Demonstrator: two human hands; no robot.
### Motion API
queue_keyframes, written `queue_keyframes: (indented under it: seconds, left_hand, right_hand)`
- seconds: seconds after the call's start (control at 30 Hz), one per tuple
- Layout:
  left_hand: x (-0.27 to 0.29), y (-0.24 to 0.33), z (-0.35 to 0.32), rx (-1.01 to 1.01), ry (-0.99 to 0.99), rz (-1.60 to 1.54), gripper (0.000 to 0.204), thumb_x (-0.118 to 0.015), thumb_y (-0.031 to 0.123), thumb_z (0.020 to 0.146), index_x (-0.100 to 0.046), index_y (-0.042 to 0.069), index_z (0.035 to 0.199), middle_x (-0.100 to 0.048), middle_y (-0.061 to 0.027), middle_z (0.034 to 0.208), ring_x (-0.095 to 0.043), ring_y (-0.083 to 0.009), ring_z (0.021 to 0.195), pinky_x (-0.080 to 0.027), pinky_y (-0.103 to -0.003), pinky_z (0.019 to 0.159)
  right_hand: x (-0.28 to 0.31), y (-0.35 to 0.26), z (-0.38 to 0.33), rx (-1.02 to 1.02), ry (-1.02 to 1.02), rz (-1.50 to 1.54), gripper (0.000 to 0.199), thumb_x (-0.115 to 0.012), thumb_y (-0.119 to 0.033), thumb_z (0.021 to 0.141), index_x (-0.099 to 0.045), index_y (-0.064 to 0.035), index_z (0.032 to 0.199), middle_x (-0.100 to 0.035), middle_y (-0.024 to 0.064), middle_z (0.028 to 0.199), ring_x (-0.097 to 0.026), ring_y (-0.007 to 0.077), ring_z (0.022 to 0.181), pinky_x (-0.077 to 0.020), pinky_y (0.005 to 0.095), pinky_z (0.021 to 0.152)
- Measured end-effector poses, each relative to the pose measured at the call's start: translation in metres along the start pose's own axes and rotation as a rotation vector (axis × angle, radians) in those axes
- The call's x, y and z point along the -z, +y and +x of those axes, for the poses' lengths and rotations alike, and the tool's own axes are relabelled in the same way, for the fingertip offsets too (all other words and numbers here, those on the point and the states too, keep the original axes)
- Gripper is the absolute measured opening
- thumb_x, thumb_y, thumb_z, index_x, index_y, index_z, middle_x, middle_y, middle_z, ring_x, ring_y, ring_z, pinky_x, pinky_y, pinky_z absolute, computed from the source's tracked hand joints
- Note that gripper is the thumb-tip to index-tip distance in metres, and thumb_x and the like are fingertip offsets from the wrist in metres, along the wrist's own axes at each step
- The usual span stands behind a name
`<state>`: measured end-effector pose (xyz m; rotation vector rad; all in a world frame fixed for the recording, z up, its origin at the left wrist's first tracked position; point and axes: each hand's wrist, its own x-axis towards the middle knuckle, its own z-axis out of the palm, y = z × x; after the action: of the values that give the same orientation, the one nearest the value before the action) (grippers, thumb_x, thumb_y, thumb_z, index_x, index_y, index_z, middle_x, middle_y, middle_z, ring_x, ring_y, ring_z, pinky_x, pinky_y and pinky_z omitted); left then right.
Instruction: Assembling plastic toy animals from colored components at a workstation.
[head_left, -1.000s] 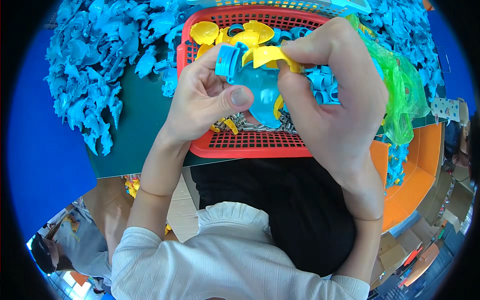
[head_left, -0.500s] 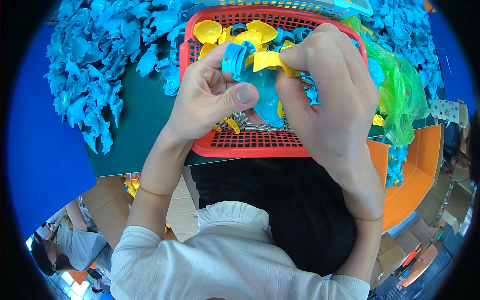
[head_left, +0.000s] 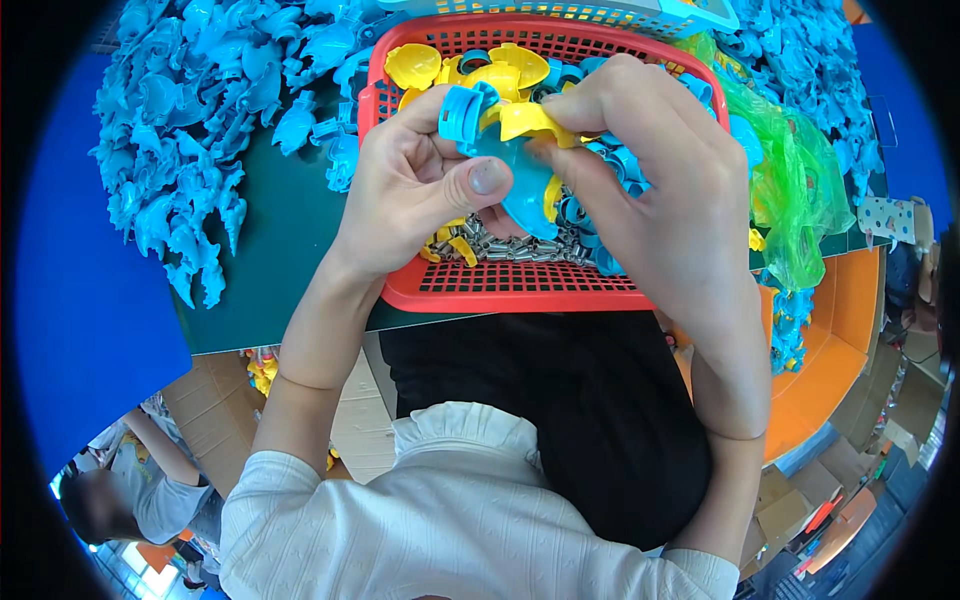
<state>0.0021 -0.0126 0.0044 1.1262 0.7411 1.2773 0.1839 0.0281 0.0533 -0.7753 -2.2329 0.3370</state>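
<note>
Pinching the blue toy body (head_left: 525, 190), left hand (head_left: 415, 190) and right hand (head_left: 650, 190) grip its rigid edges (light, slick plastic, probably).

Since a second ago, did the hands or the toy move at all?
Only a little. Both hands, left hand and right hand, lifted the blue toy piece slightly toward the far side of the red basket, and the right fingers slid further over the yellow part. Nothing was let go; both hands keep their grip. The basket and the pile of blue pieces stayed put.
</note>
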Motion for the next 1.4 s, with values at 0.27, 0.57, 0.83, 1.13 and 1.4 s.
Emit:
queue_keyframes:
  seconds: [0.27, 0.57, 0.83, 1.13, 1.4]
  left_hand:
    - [-0.002, 0.001, 0.001, 0.051, -0.017, 0.005, 0.049, -0.069, 0.019, 0.081, -0.044, -0.005, 0.116, -0.063, -0.0136, 0.087, -0.066, -0.0199, 0.071, -0.058, -0.03, 0.061]
    - [0.0, 0.0, 0.0, 0.045, 0.024, 0.007, 0.05, -0.067, 0.021, 0.083, -0.044, -0.006, 0.118, -0.064, -0.0144, 0.085, -0.067, -0.0218, 0.067, -0.056, -0.029, 0.058]
    - [-0.002, 0.0, 0.001, 0.015, 0.077, 0.013, 0.048, -0.066, 0.022, 0.083, -0.045, -0.005, 0.116, -0.064, -0.0154, 0.091, -0.067, -0.0225, 0.072, -0.057, -0.031, 0.064]
    - [-0.001, 0.001, 0.004, 0.048, 0.064, 0.129, 0.052, -0.071, 0.015, 0.079, -0.042, 0.0, 0.119, -0.054, -0.0116, 0.113, -0.056, -0.0201, 0.104, -0.051, -0.037, 0.088]
    - [0.0, -0.002, 0.003, 0.046, -0.081, 0.077, 0.054, -0.064, 0.02, 0.086, -0.041, -0.003, 0.129, -0.052, -0.012, 0.12, -0.053, -0.018, 0.109, -0.047, -0.031, 0.089]
  right_hand:
    - [-0.002, 0.01, -0.006, 0.022, 0.066, 0.082, 0.022, -0.07, 0.007, 0.067, -0.062, 0.0009, 0.087, -0.065, 0.0086, 0.085, -0.064, 0.021, 0.079, -0.0509, 0.0285, 0.069]
    - [0.003, 0.007, -0.003, 0.003, -0.043, -0.013, 0.019, -0.068, 0.005, 0.071, -0.063, 0.0015, 0.089, -0.066, 0.0106, 0.085, -0.065, 0.023, 0.081, -0.0519, 0.029, 0.071]
    - [-0.003, 0.018, -0.013, -0.01, -0.012, 0.261, 0.029, -0.057, 0.0, 0.084, -0.059, 0.0001, 0.113, -0.063, 0.0118, 0.109, -0.061, 0.0208, 0.098, -0.047, 0.0292, 0.085]
    - [-0.014, 0.003, -0.031, -0.598, -0.032, 0.819, 0.027, -0.056, -0.011, 0.09, -0.052, 0.0028, 0.113, -0.061, 0.0084, 0.093, -0.061, 0.0123, 0.081, -0.0492, 0.024, 0.069]
    - [0.009, 0.014, -0.019, -0.217, -0.041, 0.198, 0.019, -0.061, -0.008, 0.086, -0.063, -0.0007, 0.103, -0.06, 0.0021, 0.083, -0.054, 0.0059, 0.072, -0.0446, 0.0203, 0.063]
